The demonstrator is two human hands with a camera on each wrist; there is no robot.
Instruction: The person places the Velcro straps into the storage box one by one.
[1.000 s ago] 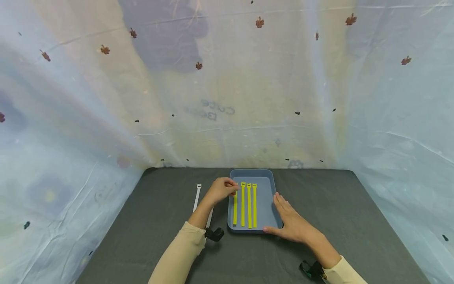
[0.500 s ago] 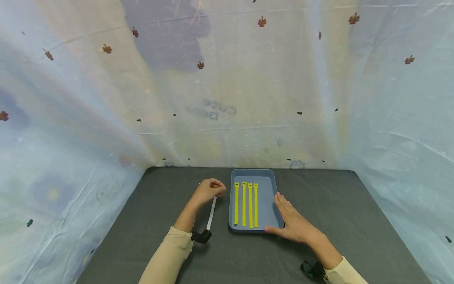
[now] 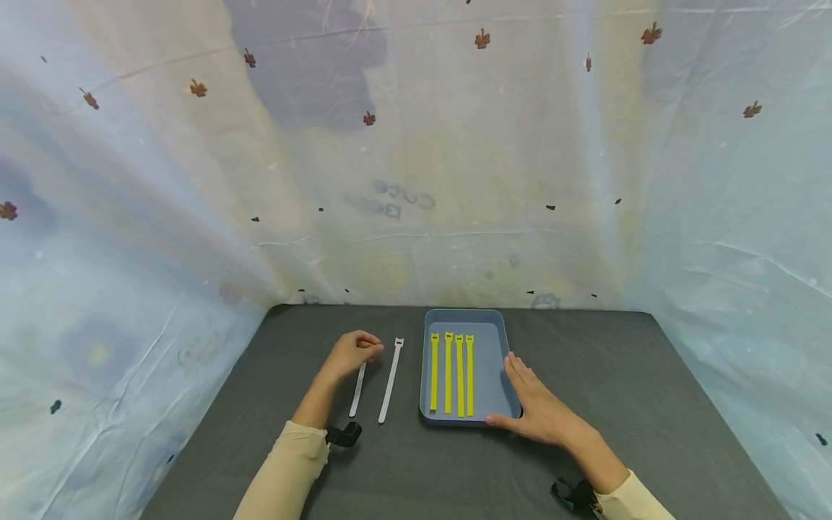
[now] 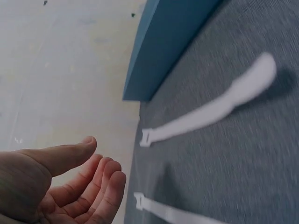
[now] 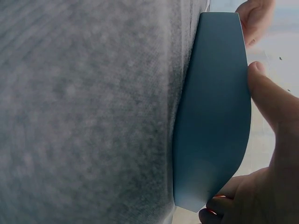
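My left hand (image 3: 352, 353) hovers over the upper end of one white cable strap (image 3: 357, 393), covering its head in the head view. In the left wrist view its fingers are loosely bent, with a gap to the thumb and nothing held. A second white cable strap (image 3: 391, 383) lies to the right, its slotted head away from me. Inside the blue-grey tray (image 3: 489, 361), several yellow cable straps (image 3: 448, 375) lie side by side, heads at the far end. My right hand (image 3: 539, 404) rests at the tray's near right corner, fingers straight along the right side, thumb on the near rim.
The tray stands on a dark grey cloth-covered table (image 3: 624, 404). Behind and at both sides hangs a pale printed curtain (image 3: 416, 159). A black wrist camera (image 3: 343, 435) sits on my left wrist, another black wrist camera (image 3: 573, 495) on my right.
My left hand has let go of a yellow strap in the tray and moved left, past the right white strap, to the left one. My right hand has stayed at the tray.
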